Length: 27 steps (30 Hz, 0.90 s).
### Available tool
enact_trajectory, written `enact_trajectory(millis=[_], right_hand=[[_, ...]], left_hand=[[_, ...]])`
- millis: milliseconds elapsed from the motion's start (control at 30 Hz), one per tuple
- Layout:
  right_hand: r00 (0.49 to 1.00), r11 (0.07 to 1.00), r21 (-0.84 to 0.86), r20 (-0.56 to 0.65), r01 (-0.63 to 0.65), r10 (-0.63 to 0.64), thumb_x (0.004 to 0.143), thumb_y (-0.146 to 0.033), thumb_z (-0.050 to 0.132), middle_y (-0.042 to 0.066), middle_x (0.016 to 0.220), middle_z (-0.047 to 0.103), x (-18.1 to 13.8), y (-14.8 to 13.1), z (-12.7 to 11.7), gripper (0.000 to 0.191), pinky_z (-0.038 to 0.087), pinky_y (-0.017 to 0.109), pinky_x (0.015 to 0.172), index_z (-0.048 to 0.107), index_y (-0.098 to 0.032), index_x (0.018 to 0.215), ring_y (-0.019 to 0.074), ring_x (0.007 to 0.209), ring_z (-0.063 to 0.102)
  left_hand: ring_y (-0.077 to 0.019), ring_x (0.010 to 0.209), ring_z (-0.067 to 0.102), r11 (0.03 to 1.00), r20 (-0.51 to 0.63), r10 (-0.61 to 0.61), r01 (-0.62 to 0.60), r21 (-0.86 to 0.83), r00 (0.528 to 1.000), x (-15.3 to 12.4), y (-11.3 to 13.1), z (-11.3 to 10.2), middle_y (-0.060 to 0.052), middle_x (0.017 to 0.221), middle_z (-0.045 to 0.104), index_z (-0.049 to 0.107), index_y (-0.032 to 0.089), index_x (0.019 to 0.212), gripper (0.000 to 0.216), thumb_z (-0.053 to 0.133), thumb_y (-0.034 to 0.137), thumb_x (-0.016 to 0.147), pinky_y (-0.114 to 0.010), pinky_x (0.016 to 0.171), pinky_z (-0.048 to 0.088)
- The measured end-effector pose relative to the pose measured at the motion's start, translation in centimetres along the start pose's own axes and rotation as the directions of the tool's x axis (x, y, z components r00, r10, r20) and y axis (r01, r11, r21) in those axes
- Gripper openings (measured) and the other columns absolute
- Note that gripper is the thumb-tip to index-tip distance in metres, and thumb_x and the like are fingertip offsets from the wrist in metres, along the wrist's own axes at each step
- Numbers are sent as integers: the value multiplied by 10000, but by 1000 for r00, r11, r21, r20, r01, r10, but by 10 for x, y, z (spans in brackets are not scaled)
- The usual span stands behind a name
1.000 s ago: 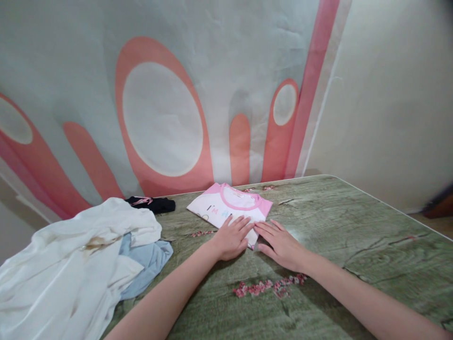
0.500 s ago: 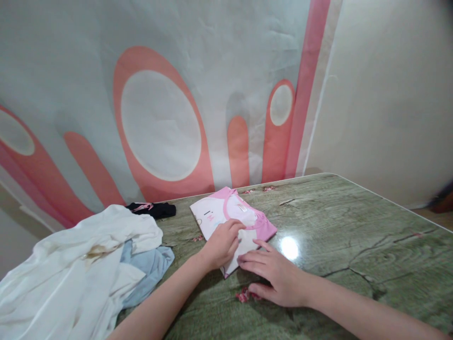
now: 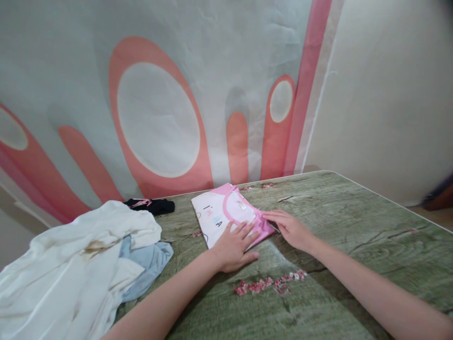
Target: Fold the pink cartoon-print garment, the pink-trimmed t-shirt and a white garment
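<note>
A folded white shirt with pink collar and sleeves (image 3: 221, 213) lies on the green wood-grain table (image 3: 354, 222) near the wall. My left hand (image 3: 235, 244) rests flat on the shirt's near edge with its fingers spread. At the shirt's right pink corner, my right hand (image 3: 290, 227) touches the cloth with fingers stretched out. Neither hand grips anything.
A heap of white clothing (image 3: 78, 259) over a light blue garment (image 3: 148, 264) fills the table's left side. A small black garment (image 3: 153, 205) lies by the wall. Pink flower prints (image 3: 269, 284) mark the tabletop near my arms. A patterned backdrop hangs behind.
The shirt has been turned and folded narrower. My right hand moved from the near edge up to the shirt's right corner; my left hand flattened onto the near edge.
</note>
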State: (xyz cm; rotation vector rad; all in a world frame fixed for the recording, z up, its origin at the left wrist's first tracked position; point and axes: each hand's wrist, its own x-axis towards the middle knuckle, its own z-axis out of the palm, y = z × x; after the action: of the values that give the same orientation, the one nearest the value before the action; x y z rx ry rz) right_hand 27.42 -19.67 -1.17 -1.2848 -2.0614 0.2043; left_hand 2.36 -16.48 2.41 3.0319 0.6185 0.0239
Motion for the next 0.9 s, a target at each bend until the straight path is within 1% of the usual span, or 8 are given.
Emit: enact_trajectory(millis=[67,167,267,433,600,667,733,900], right_hand=[[994,997,-43,96,66,-61,752,-11,333,16,1249,555,0,-5,2,559,326,439,1005,550,-255,1205,177,1218,410],[977,989,-106,197,101,-78,737,0,347,7,1261,547,0,-13,2,587,306,470,986,540,-285,1212,198,1257,355],[965,982,-139,247,128,-90,746,-13,360,7,1226,575,2,-21,0,554,271,463,994,564,-290,1182,201,1241,367],[954,975,-138,271,171,-129,758,-27,389,29,1105,624,4,-42,-1,498,224,436,1015,593,-276,1137,180,1044,512],[945,963,-167,285,212,-159,771,-60,446,71,1039,625,-5,-77,10,423,248,414,987,602,-231,1125,207,1001,496],[941,964,-152,296,217,-165,789,-82,456,79,1044,618,-9,-93,15,405,268,403,966,581,-214,1151,208,1000,486],[935,966,-117,305,229,-184,807,-112,468,76,1077,608,-12,-106,20,394,277,394,957,556,-211,1178,205,1020,471],[941,969,-43,255,242,-223,833,-112,446,51,1098,611,-9,-115,20,360,280,377,965,557,-218,1159,185,1071,448]], left_hand=[[-281,1335,167,998,16,62,-62,3,998,-7,-6,-4,-65,1468,185,172,283,1411,598,205,581,894,-513,1049,85],[-267,1340,154,989,53,149,-149,7,987,-16,-16,-9,-51,1472,166,162,295,1412,588,227,571,897,-484,1062,63],[-254,1351,103,986,82,163,-166,28,983,-22,-30,-10,-33,1480,131,164,307,1410,580,229,571,898,-455,1071,52],[-247,1357,35,996,82,-3,-5,94,997,-33,-65,-13,-32,1486,87,141,306,1414,595,204,588,894,-450,1071,26],[-260,1355,28,987,120,-150,140,84,981,-46,-94,-21,-27,1488,77,157,315,1409,549,160,553,915,-483,1059,47],[-284,1352,25,971,117,-233,225,82,965,-48,-89,-22,-33,1487,86,195,307,1404,557,166,562,910,-507,1051,52],[-298,1350,26,955,83,-294,288,71,952,-48,-73,-20,-43,1487,91,208,292,1404,575,179,572,903,-515,1048,56],[-262,1353,67,972,69,-230,232,-33,971,-46,-19,-8,-11,1490,86,115,329,1414,532,128,533,923,-490,1057,102]])
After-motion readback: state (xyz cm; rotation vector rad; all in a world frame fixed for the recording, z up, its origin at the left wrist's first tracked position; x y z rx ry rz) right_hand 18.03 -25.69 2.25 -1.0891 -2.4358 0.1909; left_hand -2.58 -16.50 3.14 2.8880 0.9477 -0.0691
